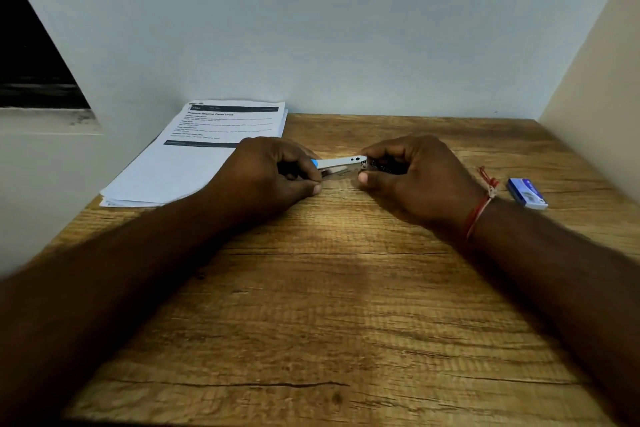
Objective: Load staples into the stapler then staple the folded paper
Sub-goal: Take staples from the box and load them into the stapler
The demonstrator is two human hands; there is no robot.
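Observation:
A small stapler [341,163], white metal with a blue end, lies sideways between my two hands on the wooden table [329,305]. My left hand [273,173] grips its blue left end. My right hand [412,173] holds its right end, fingers curled over a dark part I cannot make out clearly. A stack of printed paper [197,152] lies at the back left, partly under my left hand. A small blue and white staple box [527,193] rests on the table to the right of my right wrist.
A pale wall [311,28] stands close behind the table, and a cream side panel [595,73] closes the right side. To the left, a white ledge [41,121] sits below a dark opening. Bare wood stretches toward me.

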